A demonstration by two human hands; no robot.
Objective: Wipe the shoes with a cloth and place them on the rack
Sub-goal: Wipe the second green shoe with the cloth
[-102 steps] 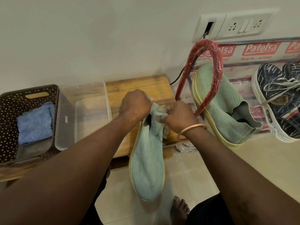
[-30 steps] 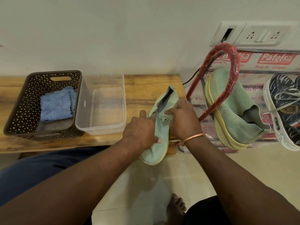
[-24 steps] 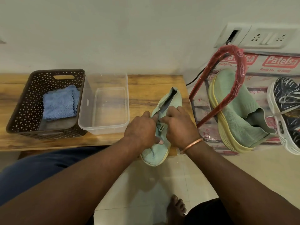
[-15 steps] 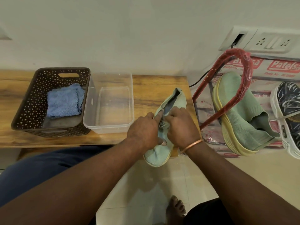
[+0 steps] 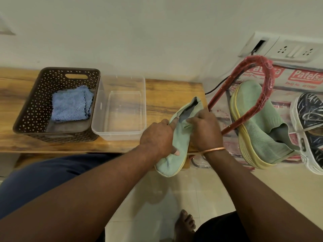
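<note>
Both forearms reach forward; left hand (image 5: 158, 137) and right hand (image 5: 205, 131) grip the green shoe (image 5: 181, 137) from either side; it overhangs the worktop (image 5: 174, 95) edge, lengthwise, toe nearest the person.

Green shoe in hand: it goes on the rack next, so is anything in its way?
Nothing lies in the gap; the rack's red end frame faces it, the matching shoe just behind.

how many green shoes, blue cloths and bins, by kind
Mint green knit shoes: 2, the held shoe in left hand and right hand, the racked shoe on the red-wrapped rack
Folded blue microfibre cloth: 1
Bins: 2, brown perforated basket, clear plastic tub
Total: 5
</note>
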